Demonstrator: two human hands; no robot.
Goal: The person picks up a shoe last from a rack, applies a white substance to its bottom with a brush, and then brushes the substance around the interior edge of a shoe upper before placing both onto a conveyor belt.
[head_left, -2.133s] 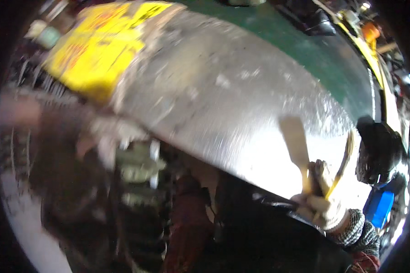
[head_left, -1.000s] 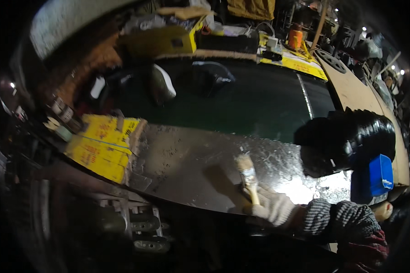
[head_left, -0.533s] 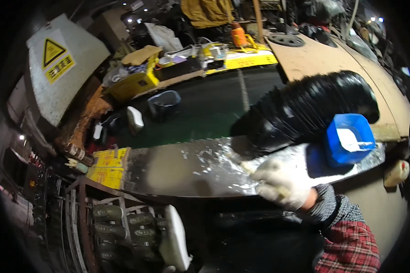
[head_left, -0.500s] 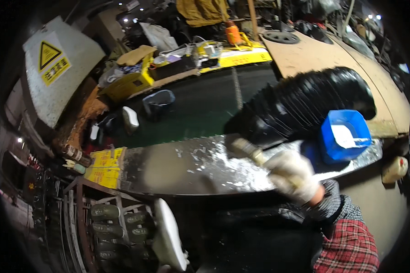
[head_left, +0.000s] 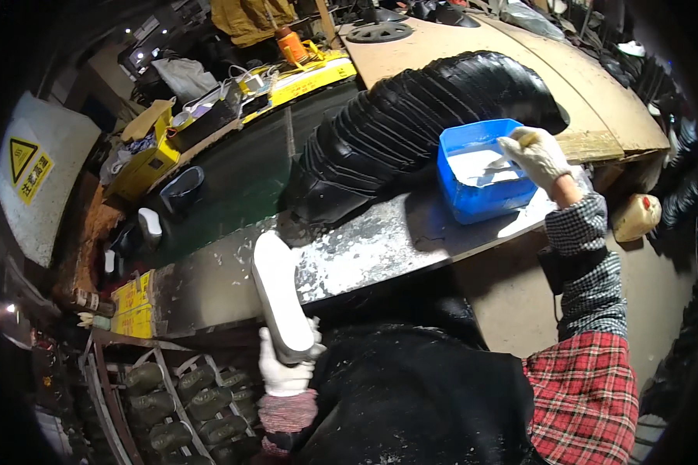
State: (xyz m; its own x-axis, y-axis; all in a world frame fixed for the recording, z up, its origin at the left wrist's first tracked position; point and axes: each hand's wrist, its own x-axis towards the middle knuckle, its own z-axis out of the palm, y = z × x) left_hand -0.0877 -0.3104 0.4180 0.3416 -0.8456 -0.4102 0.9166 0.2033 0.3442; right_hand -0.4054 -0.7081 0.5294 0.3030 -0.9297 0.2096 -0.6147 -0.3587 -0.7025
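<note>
Grey panel (head_left: 66,143): stood at the far left, with a yellow warning sign (head_left: 28,169) on it.
Yellow sheets (head_left: 132,301): covered the left end of the worktop (head_left: 202,288).
Yellow box (head_left: 141,172): sat behind the green belt (head_left: 236,194), full of odds and ends.
Small shoe (head_left: 150,225): was on the left part of the belt, with its white sole showing.
Rack (head_left: 180,403): stood low down in front of the worktop and held rows of dark green shoes (head_left: 208,403).
Left hand (head_left: 287,366): wore a white glove and gripped the near end of a white-soled shoe (head_left: 278,283).
White-soled shoe: was tilted, sole up, with its far end over the worktop; I could not tell if it touched.
White smears (head_left: 341,262): lay on the worktop, right of that shoe.
Black ribbed thing (head_left: 423,116): made a long curve behind the smears.
Blue tub (head_left: 481,200): sat on the worktop with white stuff (head_left: 473,164) inside.
Right hand (head_left: 532,155): wore a glove too and gripped a brush (head_left: 498,163) over the tub; its fingers hid most of the brush.
Cream jug (head_left: 634,221): was at the right, with a red cap.
</note>
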